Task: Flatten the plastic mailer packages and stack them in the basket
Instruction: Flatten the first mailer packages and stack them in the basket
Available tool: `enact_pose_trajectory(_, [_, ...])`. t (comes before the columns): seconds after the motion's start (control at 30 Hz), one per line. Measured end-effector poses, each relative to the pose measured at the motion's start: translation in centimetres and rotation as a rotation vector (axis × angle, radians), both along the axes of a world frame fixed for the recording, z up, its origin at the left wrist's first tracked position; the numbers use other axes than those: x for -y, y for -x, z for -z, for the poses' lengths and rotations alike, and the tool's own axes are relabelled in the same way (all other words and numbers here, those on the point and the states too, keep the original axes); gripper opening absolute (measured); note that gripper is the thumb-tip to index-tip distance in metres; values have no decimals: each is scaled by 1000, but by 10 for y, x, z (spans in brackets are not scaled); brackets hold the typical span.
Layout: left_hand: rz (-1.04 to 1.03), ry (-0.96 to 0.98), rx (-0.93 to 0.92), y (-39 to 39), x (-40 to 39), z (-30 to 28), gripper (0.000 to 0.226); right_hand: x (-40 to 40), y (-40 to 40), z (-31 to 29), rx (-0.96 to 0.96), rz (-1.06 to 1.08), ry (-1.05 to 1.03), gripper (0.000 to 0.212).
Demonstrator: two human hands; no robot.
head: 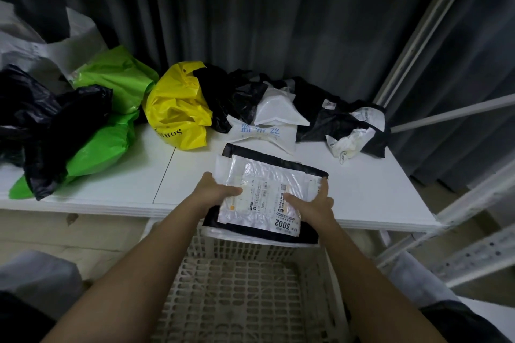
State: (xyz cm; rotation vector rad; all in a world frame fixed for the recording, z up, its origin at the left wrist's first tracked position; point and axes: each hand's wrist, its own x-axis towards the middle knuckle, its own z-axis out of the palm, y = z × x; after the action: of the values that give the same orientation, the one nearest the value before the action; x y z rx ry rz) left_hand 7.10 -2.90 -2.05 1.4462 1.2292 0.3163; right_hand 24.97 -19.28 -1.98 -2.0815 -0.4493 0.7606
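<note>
Flattened mailer stack (264,192): gripped at both sides, my left hand (220,189) and right hand (312,203). White lattice basket (250,287): apparently empty. Crumpled mailers (178,108) on table (376,198): many pending.

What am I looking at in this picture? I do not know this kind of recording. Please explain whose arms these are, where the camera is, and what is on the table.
There is no machine: a person wears one camera on the head, looking down at their own arms. The left hand and right hand grip a flattened stack of mailers, a white labelled one on a black one, at the edge of the white table. Below stands a white lattice basket. Farther back lie crumpled bags: green bags, a yellow bag, black and white mailers.
</note>
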Motion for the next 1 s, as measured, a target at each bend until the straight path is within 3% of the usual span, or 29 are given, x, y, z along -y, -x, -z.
enact_pose_trajectory(0.1, [77, -56, 66, 17, 9, -16, 70, 22, 7, -7, 39, -92, 60, 127])
enact_pose_trajectory(0.2, [216, -187, 37, 33, 18, -34, 63, 37, 14, -15, 419, -310, 245, 136])
enact_pose_trajectory(0.27, [343, -284, -2, 39, 24, -46, 55, 40, 20, -22, 519, -449, 184, 138])
enact_pose_trajectory(0.37, [548, -354, -89, 49, 36, -63, 53, 47, 39, -30, 288, -607, 36, 141])
enact_pose_trajectory(0.43, [651, -385, -131, 58, 42, -68, 57, 55, 53, -29, 123, -661, -30, 132])
enact_pose_trajectory(0.6, [695, -382, -171, 75, 54, -63, 52, 76, 80, -11, -45, -520, -101, 51])
enact_pose_trajectory(0.67, [675, -385, -169, 75, 60, -52, 53, 83, 83, 3, -115, -462, -88, 34])
enact_pose_trajectory(0.9, [507, -583, -258, 68, 82, 5, 77, 104, 78, 59, -322, -277, -35, 40])
enact_pose_trajectory(1.0, [434, -513, -243, 68, 92, 41, 87, 113, 74, 82, -442, -203, -23, 39])
